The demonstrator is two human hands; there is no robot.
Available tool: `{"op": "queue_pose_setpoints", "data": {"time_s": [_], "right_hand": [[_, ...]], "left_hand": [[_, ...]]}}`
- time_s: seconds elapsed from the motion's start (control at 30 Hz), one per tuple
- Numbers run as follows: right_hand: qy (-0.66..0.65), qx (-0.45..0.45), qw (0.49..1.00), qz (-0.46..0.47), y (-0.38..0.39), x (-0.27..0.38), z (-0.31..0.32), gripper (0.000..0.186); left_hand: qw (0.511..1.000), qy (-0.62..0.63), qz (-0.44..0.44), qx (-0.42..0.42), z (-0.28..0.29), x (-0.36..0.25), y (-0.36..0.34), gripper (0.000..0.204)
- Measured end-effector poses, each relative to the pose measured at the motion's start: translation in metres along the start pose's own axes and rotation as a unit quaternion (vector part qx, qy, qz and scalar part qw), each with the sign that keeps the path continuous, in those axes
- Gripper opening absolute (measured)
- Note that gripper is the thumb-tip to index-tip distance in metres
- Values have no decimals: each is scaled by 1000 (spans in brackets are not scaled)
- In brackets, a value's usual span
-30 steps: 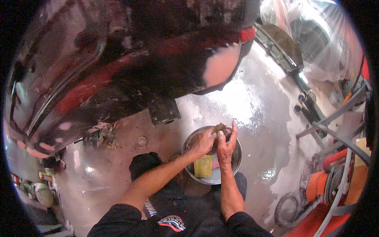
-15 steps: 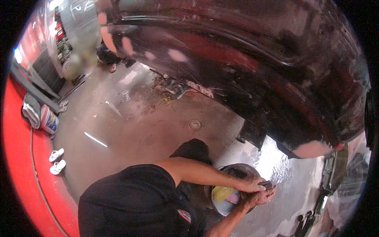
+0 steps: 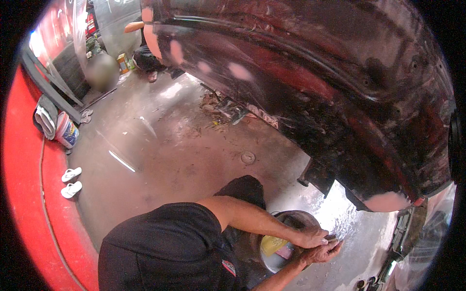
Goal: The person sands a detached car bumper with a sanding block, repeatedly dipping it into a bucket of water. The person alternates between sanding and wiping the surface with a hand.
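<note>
Both my hands meet over the right side of a round metal bowl, low in the picture. My left hand and my right hand are closed round a small dark, flat piece, perhaps a folded abrasive sheet; their fingers partly hide it. Inside the bowl are a yellow sheet, something pink and cloudy liquid. Above my hands hangs a large dark red and black vehicle body panel with pale pink patches.
A person's arm shows at the far top left. A red raised edge carries a hose and white flip-flops, near a bucket. Debris lies under the panel. Metal parts and plastic sheeting stand at right.
My view has swung left, bringing the red edge and the co-worker's arm into sight. My joined hands and the bowl now appear lower and farther right. The dark piece is still held.
</note>
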State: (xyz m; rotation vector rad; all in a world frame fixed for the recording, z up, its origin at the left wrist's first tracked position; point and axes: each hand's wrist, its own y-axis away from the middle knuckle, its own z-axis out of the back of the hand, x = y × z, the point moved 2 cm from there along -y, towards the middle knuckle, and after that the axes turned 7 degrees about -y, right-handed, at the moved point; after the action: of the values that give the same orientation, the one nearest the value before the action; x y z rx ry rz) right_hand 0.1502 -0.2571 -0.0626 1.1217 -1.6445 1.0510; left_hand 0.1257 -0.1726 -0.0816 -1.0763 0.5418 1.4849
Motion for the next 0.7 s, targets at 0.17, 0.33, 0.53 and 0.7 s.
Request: {"op": "queue_pose_setpoints", "data": {"time_s": [0.17,0.33,0.53,0.7], "right_hand": [[318,-88,935,129,-8,-7,5,46],[45,60,983,-167,-11,-26,15,52],[181,190,964,-51,-17,-46,23,49],[70,271,959,-46,15,-52,36,64]], "left_hand": [[998,-38,32,-39,-8,1,-4,42],[998,-35,-13,-42,-21,41,-10,44],[991,-117,-54,27,-46,95,-15,49],[978,-142,-76,134,-62,123,-21,45]]}}
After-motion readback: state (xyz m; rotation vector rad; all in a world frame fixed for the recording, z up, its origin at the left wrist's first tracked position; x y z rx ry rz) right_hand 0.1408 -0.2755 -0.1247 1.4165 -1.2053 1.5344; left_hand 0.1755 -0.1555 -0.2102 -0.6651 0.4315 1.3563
